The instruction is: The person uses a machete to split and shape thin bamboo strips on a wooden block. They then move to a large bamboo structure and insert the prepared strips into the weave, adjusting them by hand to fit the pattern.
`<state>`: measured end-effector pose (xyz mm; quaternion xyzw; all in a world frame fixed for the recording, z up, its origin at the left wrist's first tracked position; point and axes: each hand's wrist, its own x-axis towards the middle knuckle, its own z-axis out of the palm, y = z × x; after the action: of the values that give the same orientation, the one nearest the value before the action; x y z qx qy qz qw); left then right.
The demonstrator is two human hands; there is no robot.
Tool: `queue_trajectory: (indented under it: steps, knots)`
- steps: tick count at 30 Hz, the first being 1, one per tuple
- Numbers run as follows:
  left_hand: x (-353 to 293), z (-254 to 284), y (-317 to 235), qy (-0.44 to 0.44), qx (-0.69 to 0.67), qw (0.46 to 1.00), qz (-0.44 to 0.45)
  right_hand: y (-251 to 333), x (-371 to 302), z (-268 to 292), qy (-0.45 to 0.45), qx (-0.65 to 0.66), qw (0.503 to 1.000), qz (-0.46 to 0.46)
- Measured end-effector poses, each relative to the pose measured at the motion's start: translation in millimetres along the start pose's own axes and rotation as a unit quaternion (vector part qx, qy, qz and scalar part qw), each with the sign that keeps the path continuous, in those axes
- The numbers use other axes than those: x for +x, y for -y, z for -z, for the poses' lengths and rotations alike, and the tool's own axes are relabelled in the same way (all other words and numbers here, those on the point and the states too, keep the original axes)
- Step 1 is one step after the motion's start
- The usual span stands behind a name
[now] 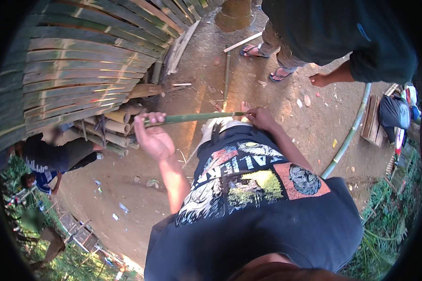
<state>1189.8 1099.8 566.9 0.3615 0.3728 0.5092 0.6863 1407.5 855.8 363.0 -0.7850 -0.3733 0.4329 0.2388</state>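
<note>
A green split bamboo strip (pixel 197 117) is stretched crosswise in front of my body, wider at its left part. My left hand (pixel 154 136) is closed round its left end, palm turned up and fingertips showing above it. At the other end, my right hand (pixel 261 118) pinches the strip's thin tip between bent fingers. Beyond the strip, a long thin bamboo stick (pixel 227 79) lies on the dirt ground, pointing away from me. My bare feet show just past the strip.
A bamboo slat wall (pixel 86 70) rises at the left, with stacked bamboo poles (pixel 119 122) beside it. Another person in dark clothes and sandals (pixel 280 74) stands at the far right. A long green bamboo pole (pixel 349 136) curves along the right, near wooden planks (pixel 371 119). People are at the left edge.
</note>
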Motion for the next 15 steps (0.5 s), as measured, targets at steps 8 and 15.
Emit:
queue_trajectory:
  steps: [8,15]
  knots:
    - [35,29,-10,-0.034,0.015,0.998,0.045,-5,-5,-37,0.016,0.056,0.989,-0.133]
    - [57,42,-9,-0.052,0.038,0.996,0.057,7,0,-44,0.051,0.055,0.980,-0.185]
